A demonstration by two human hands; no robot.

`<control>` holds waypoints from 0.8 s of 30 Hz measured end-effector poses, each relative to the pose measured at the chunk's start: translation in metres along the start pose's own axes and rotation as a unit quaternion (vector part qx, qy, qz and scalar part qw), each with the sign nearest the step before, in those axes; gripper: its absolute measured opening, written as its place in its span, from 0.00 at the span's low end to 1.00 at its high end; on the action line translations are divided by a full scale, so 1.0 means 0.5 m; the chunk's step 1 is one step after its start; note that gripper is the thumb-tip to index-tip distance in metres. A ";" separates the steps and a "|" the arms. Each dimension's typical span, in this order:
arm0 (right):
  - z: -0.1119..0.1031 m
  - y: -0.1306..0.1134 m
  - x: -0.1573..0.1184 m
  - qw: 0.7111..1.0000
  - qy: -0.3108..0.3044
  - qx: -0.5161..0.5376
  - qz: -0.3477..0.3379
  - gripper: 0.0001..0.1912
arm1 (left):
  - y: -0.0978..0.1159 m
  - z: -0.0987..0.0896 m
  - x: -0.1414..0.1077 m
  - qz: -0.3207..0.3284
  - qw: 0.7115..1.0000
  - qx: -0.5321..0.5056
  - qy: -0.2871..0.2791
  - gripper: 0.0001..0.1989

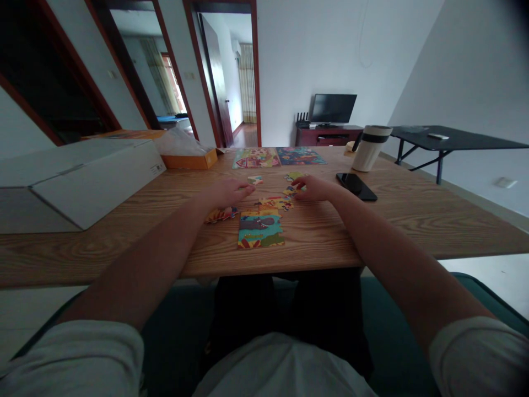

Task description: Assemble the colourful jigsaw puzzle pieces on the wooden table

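Note:
A partly joined jigsaw puzzle (260,227) lies near the table's front edge, with a grey animal on a teal ground. More joined pieces (275,203) adjoin its top. My right hand (316,189) rests over a yellow puzzle piece (289,191), fingers bent and touching it; a greenish piece (294,176) lies just beyond. My left hand (231,193) hovers low over the wood with its fingers apart and nothing in them. Close to its fingertips sits a loose pale piece (255,180). A small pile of pieces (222,214) lies below my left hand, partly hidden by the forearm.
Two picture sheets (258,157) lie side by side at the table's far edge. A white box (95,171) and an orange box (190,160) with clear plastic occupy the left. On the right are a phone (357,186) and a white tumbler (371,149).

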State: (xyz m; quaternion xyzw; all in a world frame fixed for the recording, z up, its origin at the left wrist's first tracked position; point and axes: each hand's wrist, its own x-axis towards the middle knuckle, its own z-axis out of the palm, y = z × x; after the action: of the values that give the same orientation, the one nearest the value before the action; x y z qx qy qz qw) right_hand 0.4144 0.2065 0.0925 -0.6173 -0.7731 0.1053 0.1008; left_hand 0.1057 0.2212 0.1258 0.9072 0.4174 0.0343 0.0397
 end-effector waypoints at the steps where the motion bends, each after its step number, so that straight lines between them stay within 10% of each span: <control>1: 0.001 -0.001 0.000 1.000 0.001 0.001 -0.002 0.29 | -0.004 -0.001 0.000 -0.004 1.000 -0.001 0.003 0.32; 12: -0.005 -0.004 -0.003 0.997 0.053 0.040 0.040 0.35 | 0.027 0.006 -0.004 0.030 0.999 -0.023 -0.013 0.29; 24: -0.024 0.038 -0.007 0.984 0.005 0.173 0.030 0.15 | 0.020 0.004 0.000 0.037 0.999 -0.025 -0.012 0.30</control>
State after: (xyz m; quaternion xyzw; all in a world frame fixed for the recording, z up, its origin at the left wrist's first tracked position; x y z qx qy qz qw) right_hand 0.4365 0.2078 0.0984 -0.6141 -0.7238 0.2375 0.2062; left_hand 0.1134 0.2145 0.1247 0.9210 0.3824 0.0352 0.0656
